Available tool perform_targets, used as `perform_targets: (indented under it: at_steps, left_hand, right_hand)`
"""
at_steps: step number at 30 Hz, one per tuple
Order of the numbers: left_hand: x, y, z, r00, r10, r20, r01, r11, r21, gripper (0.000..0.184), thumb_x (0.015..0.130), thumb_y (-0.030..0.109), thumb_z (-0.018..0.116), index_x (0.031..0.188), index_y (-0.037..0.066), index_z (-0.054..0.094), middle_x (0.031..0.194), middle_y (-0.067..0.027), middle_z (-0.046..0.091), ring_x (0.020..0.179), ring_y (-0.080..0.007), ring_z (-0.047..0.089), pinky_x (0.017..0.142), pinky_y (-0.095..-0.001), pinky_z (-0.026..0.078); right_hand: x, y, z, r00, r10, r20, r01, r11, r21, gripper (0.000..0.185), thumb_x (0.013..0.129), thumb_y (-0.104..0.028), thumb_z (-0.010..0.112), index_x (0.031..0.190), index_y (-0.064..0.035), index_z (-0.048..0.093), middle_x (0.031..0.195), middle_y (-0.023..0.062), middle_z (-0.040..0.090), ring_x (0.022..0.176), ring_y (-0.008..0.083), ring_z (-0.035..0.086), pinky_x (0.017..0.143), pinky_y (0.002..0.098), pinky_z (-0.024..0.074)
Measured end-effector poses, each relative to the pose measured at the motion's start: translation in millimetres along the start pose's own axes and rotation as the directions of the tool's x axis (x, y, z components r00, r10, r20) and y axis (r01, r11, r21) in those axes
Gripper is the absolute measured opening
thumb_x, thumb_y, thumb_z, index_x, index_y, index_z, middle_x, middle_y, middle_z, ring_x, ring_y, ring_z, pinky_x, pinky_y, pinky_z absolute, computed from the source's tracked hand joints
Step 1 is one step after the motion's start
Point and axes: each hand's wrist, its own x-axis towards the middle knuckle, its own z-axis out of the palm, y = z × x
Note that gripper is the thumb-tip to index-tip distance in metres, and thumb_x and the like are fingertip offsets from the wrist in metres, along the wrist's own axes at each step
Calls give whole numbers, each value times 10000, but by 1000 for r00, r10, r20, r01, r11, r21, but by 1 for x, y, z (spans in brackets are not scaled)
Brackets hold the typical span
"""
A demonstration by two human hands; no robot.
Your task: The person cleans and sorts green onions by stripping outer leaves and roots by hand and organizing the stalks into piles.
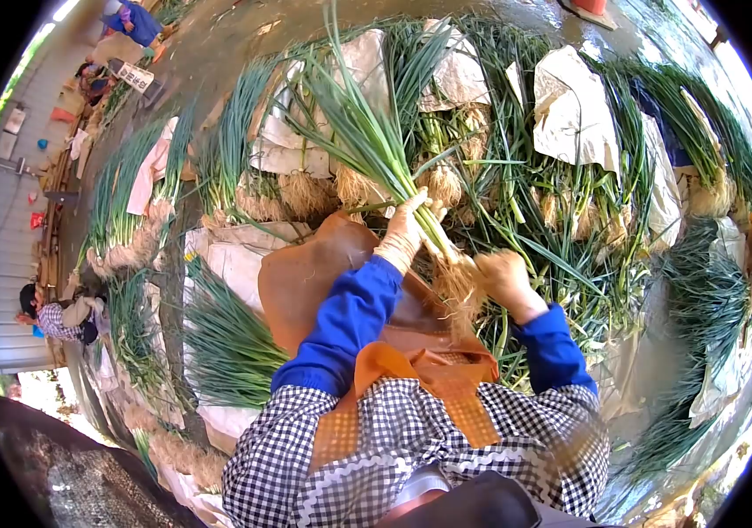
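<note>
A bunch of green onions (376,132) slants across the middle of the view, long leaves pointing up and away, pale stalks and stringy brown roots (458,295) toward me. My left hand (404,231) is closed around the stalks. Beside the root end is my right hand (503,280), its fingers curled in and close against the roots. What those fingers pinch, if anything, is hidden. Below the bunch, a brown apron (314,282) covers my lap.
Rows of green onions (248,132) with roots lie ahead, partly under pale sacks (574,110). Trimmed-looking green onions (231,339) rest on a white sack to the left; more green onions (701,290) lie at right. Other people (55,317) sit at far left.
</note>
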Motion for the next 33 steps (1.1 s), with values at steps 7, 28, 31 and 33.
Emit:
perform_targets:
  at_steps: [7, 28, 31, 33]
  left_hand:
    - [-11, 47, -4, 988, 26, 151, -42, 994, 99, 168, 822, 205, 615, 940, 117, 532, 857, -43, 541, 1007, -274, 557, 952, -640, 293]
    - [-1, 205, 59, 919, 383, 96, -312, 853, -418, 262, 866, 241, 510, 986, 8, 502, 886, -92, 578, 847, -256, 561, 853, -387, 458]
    - [17, 195, 52, 923, 354, 149, -272, 876, -398, 292, 866, 266, 515, 988, 1, 491, 885, -106, 563, 789, -263, 554, 786, -417, 473]
    - [0, 188, 44, 894, 403, 198, -374, 912, -167, 309, 877, 281, 495, 1008, 1, 476, 895, -114, 557, 804, -254, 544, 768, -434, 469]
  right_hand:
    - [-90, 96, -38, 475, 767, 432, -465, 635, -616, 216, 829, -170, 574, 1035, -112, 605, 899, 62, 645, 734, 189, 643, 573, 323, 518]
    - [130, -34, -73, 908, 357, -220, -85, 672, 735, 589, 729, -90, 700, 1260, -65, 445, 1203, 104, 494, 1055, 212, 509, 876, 308, 436]
    - [182, -60, -39, 901, 110, -420, 291, 567, 771, 545, 726, -140, 694, 1204, -32, 455, 1170, 145, 513, 1087, 267, 492, 915, 375, 408]
    - [165, -58, -30, 930, -182, -319, 284, 908, 309, 343, 775, -190, 607, 1083, -58, 535, 1028, 137, 569, 950, 296, 547, 803, 401, 454]
